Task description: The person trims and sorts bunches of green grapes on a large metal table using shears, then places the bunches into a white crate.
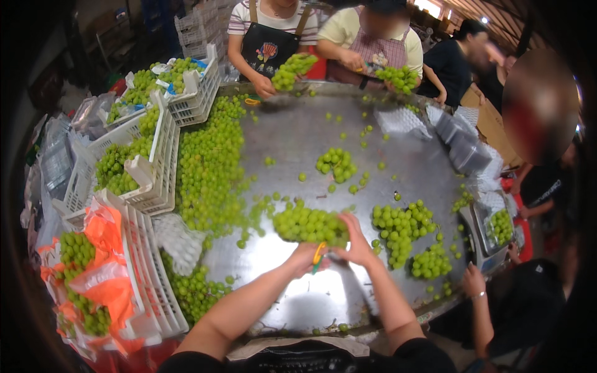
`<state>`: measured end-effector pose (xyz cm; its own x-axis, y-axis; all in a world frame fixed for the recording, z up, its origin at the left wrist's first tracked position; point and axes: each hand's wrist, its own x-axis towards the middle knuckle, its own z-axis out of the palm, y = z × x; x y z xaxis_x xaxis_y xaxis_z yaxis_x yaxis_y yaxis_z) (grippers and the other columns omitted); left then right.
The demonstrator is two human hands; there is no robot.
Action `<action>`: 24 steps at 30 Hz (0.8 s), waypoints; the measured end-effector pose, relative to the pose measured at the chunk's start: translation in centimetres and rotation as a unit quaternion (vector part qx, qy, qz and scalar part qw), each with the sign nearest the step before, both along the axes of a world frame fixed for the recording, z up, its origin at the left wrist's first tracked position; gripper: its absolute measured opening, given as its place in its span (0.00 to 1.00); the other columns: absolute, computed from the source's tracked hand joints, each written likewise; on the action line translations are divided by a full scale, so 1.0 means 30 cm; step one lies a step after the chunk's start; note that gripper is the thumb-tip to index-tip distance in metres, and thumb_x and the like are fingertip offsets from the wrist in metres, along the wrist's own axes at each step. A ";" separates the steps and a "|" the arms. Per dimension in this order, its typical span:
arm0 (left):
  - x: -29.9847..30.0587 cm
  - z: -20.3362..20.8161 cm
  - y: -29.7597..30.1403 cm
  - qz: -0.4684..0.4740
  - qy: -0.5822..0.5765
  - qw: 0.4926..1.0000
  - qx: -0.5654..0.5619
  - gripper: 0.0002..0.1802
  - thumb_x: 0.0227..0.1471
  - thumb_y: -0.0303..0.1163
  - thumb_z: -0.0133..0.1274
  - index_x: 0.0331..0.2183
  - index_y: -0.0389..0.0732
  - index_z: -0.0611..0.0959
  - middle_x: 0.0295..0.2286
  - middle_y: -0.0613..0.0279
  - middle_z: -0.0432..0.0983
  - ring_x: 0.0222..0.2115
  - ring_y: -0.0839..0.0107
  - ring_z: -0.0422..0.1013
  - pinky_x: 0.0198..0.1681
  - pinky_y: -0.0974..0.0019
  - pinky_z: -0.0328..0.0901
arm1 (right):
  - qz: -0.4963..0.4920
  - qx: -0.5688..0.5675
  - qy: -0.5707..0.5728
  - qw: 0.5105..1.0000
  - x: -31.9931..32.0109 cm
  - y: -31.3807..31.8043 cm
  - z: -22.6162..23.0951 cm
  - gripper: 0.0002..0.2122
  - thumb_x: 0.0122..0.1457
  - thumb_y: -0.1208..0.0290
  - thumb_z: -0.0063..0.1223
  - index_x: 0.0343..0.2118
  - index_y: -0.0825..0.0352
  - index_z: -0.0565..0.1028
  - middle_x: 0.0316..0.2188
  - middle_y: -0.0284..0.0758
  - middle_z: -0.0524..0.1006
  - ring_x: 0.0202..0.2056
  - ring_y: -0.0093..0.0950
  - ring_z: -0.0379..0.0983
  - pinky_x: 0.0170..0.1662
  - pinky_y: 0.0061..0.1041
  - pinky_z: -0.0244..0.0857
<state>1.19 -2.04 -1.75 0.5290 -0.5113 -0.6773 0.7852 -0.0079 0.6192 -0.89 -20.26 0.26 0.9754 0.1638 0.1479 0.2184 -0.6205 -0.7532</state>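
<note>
Over the metal table, a bunch of green grapes [308, 224] is between and just beyond my two hands. My left hand [301, 260] is closed at the near side of the bunch, with a pair of scissors with orange and green handles [319, 254] at its fingers. The blades cannot be made out. My right hand [357, 244] is curved round the bunch's right end, fingers against the grapes and thumb toward the left hand. Its fingertips are slightly blurred. Right of it lie a large bunch [403, 230] and a smaller bunch [431, 261] of grapes.
A long heap of grapes [208, 168] covers the table's left side, beside white plastic crates [163, 163] of grapes. A small cluster [336, 163] and loose grapes lie mid-table. Two people across hold bunches [292, 71]. At right are clear boxes [463, 144] and a scale [482, 233].
</note>
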 end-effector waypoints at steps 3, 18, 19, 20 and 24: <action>0.002 -0.007 0.009 0.005 0.013 1.000 -0.007 0.16 0.53 0.33 0.49 0.42 0.34 0.72 0.30 0.54 0.74 0.25 0.68 0.74 0.25 0.69 0.73 | 0.068 -0.139 -0.059 0.986 -0.115 0.089 0.056 0.42 0.38 0.66 0.63 0.57 0.69 0.53 0.58 0.51 0.49 0.61 0.47 0.40 0.62 0.47 0.34; -0.036 -0.004 -0.012 0.073 0.009 0.996 -0.053 0.11 0.54 0.29 0.44 0.36 0.30 0.72 0.29 0.53 0.73 0.26 0.69 0.74 0.23 0.70 0.73 | 0.162 -0.127 -0.149 0.967 -0.088 0.127 -0.050 0.31 0.38 0.66 0.65 0.46 0.66 0.61 0.42 0.43 0.68 0.46 0.40 0.66 0.58 0.52 0.46; -0.037 -0.008 -0.013 0.073 0.006 0.996 -0.055 0.11 0.54 0.29 0.44 0.35 0.30 0.72 0.29 0.53 0.73 0.25 0.68 0.74 0.23 0.70 0.73 | 0.162 -0.128 -0.156 0.966 -0.086 0.127 -0.051 0.31 0.38 0.66 0.65 0.45 0.66 0.62 0.41 0.42 0.68 0.45 0.40 0.67 0.58 0.52 0.47; -0.035 -0.011 -0.013 0.072 0.004 0.996 -0.057 0.11 0.54 0.29 0.44 0.35 0.30 0.73 0.28 0.53 0.73 0.25 0.68 0.74 0.22 0.70 0.73 | 0.163 -0.124 -0.156 0.966 -0.084 0.125 -0.049 0.30 0.38 0.65 0.65 0.45 0.66 0.62 0.40 0.42 0.69 0.44 0.39 0.68 0.57 0.52 0.48; -0.031 0.025 -0.018 0.091 0.011 0.995 -0.033 0.10 0.54 0.27 0.44 0.34 0.28 0.73 0.26 0.53 0.73 0.22 0.68 0.74 0.20 0.70 0.71 | 0.164 -0.105 -0.161 0.968 -0.071 0.123 -0.056 0.29 0.38 0.64 0.66 0.44 0.65 0.63 0.38 0.40 0.70 0.41 0.37 0.70 0.56 0.52 0.51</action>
